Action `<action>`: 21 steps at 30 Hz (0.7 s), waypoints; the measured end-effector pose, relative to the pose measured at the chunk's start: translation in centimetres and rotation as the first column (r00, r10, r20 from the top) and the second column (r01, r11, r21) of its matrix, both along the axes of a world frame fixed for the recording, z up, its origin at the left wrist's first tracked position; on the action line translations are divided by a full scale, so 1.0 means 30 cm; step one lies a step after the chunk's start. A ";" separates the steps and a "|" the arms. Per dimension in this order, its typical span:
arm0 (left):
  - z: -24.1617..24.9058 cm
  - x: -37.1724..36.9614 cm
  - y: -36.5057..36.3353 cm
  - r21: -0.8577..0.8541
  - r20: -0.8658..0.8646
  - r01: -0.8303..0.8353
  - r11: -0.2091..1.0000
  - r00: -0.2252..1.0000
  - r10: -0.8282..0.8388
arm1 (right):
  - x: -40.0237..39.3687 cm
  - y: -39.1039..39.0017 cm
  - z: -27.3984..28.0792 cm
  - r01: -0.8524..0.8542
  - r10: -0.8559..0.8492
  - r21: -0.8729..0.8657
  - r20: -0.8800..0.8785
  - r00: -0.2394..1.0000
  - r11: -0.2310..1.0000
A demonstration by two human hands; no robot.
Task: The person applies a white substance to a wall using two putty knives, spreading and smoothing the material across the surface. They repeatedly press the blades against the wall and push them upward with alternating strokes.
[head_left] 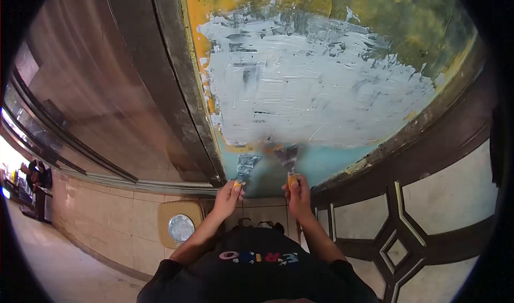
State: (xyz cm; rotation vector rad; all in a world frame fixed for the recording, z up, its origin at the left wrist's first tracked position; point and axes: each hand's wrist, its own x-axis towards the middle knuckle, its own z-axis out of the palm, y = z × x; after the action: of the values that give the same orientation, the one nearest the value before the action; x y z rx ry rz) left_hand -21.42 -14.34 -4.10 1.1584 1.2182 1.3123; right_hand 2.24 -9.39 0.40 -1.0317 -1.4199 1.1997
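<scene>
My left hand [230, 197] is closed round the handle of a putty knife [247, 165], its blade up and smeared with white. In my right hand [298, 196] is a second putty knife [287, 155] with a yellow-orange handle and a darker, wider blade. Both blades are held up in front of the wall's light blue lower strip [332, 163]. Above them a broad patch of white putty [305, 88] covers the wall, ragged at its top edge and marked with scrape lines. Yellow and dark green paint [396, 13] shows over the patch.
Left of the wall runs a dark frame [176, 78] beside a brown panel. To the right is a dark door [396, 217] with pale insets. A beige stool [167, 212] bearing a round silver-grey container [181, 227] stands on the tiled floor [107, 206] at my left.
</scene>
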 end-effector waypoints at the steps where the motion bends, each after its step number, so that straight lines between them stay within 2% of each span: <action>1: 0.022 -0.003 -0.002 0.007 0.016 0.003 1.000 1.000 -0.003 | -0.007 0.015 0.026 0.004 -0.002 0.054 -0.037 0.999 0.999; 3: 0.032 -0.016 0.005 0.032 -0.018 0.006 0.999 1.000 -0.006 | -0.032 0.053 0.103 0.019 -0.011 0.108 -0.079 0.997 0.994; 5: 0.040 -0.024 0.000 0.046 -0.050 0.012 0.999 0.999 -0.010 | -0.066 0.089 0.182 0.010 0.000 0.220 -0.045 0.999 0.975; 6: 0.048 -0.028 -0.002 0.050 -0.058 0.014 0.999 0.998 -0.011 | -0.089 0.111 0.193 0.018 -0.008 0.212 -0.050 0.999 0.977; 8: 0.050 -0.036 -0.006 0.047 -0.071 0.027 0.999 0.997 -0.023 | -0.127 0.135 0.203 0.026 -0.049 0.293 0.071 0.996 0.956; 9: 0.048 -0.042 -0.009 0.046 -0.056 0.032 0.998 0.998 -0.030 | -0.135 0.149 0.146 0.037 -0.059 0.205 0.104 0.993 0.978; 10: 0.049 -0.051 -0.010 0.049 -0.042 0.038 0.998 0.998 -0.036 | -0.134 0.153 0.045 0.048 -0.069 0.201 0.098 0.993 0.978; 12: 0.052 -0.068 -0.024 0.038 -0.043 0.032 0.999 0.999 -0.030 | -0.123 0.102 -0.137 -0.006 -0.030 0.132 0.268 0.963 0.991; 14: 0.045 -0.084 -0.044 0.034 -0.040 0.015 0.999 0.999 -0.014 | -0.133 -0.033 -0.177 0.006 -0.014 0.028 0.327 0.945 1.000; 15: 0.038 -0.096 -0.054 0.054 -0.023 -0.013 0.998 1.000 0.015 | -0.140 -0.062 -0.172 0.003 -0.015 0.039 0.325 0.946 0.999; 17: 0.035 -0.120 -0.069 0.084 -0.006 -0.062 0.995 0.998 0.063 | -0.156 -0.109 -0.141 -0.025 -0.019 0.139 0.303 0.953 0.990; 18: 0.029 -0.128 -0.081 0.079 -0.007 -0.068 0.995 0.998 0.069 | -0.164 -0.099 -0.096 -0.031 -0.011 0.135 0.302 0.953 0.990; 21: 0.021 -0.139 -0.097 0.061 0.068 -0.090 0.994 0.994 0.086 | -0.197 0.035 0.125 0.056 -0.121 0.325 0.185 0.975 0.944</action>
State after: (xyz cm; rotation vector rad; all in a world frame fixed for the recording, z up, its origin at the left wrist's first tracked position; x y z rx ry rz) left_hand -25.58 -17.26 -3.48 1.1088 1.1982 1.4537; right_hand -3.67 -8.35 4.14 -0.9980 -1.6438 0.7824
